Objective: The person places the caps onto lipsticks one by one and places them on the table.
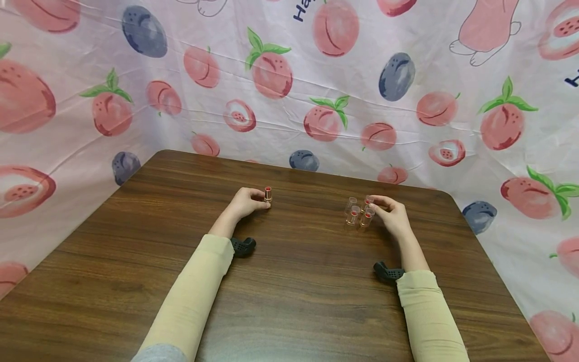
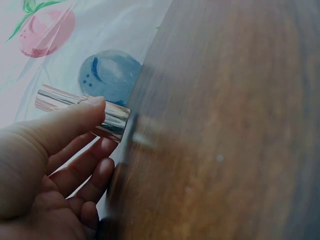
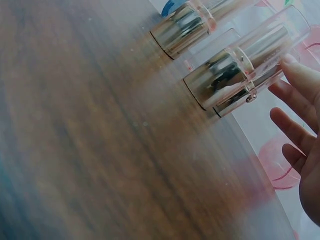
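Observation:
My left hand [image 1: 244,202] pinches an uncapped lipstick [image 1: 268,194] between thumb and fingers. It stands upright, its red tip above a shiny gold case; in the left wrist view its base [image 2: 118,122] is at the tabletop. On the right, my right hand [image 1: 392,215] holds the upper part of a clear-capped lipstick [image 1: 364,205] at the back of a small cluster. Two more clear-capped lipsticks stand in front, one on the left [image 1: 352,217] and one on the right [image 1: 367,218]. A clear cap [image 1: 351,203] without a visible lipstick stands at the cluster's back left.
Everything stands on a dark brown wood-grain table [image 1: 289,281] with rounded far corners. A fruit-print cloth [image 1: 280,120] hangs behind and along the sides. Black wrist devices sit on the left wrist [image 1: 243,247] and right wrist [image 1: 388,272].

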`<state>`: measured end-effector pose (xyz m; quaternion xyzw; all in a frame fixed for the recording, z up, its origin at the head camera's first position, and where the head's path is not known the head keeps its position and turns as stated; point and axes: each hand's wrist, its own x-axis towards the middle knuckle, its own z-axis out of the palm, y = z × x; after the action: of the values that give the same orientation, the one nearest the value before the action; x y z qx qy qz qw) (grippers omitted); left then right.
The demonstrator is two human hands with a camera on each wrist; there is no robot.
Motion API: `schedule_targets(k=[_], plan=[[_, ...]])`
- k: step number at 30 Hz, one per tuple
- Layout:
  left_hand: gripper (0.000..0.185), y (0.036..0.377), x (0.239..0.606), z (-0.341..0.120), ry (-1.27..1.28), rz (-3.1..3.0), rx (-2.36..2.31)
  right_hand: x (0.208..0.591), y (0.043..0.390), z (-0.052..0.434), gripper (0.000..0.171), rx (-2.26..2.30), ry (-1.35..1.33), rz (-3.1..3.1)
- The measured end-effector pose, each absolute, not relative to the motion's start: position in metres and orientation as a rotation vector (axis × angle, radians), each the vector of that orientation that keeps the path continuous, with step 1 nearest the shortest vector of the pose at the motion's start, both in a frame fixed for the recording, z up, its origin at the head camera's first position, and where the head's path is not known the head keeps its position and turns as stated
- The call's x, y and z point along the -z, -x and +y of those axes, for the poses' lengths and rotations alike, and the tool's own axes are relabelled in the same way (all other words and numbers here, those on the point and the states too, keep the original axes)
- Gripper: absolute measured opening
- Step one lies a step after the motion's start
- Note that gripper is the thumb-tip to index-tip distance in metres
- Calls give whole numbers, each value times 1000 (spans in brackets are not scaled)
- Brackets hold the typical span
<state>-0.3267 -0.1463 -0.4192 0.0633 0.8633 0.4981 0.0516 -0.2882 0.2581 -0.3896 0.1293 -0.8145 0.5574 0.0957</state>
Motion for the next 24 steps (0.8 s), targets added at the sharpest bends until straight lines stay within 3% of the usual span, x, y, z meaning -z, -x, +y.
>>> schedule_targets(k=[12,24], plan=[[39,319,408,-145,-216,2639,-1519,415,306,275,30,-1628,-421,-2407],[31,313,393,-143,-362,2709,-1438,416,305,277,31,-1549,-394,-2464]])
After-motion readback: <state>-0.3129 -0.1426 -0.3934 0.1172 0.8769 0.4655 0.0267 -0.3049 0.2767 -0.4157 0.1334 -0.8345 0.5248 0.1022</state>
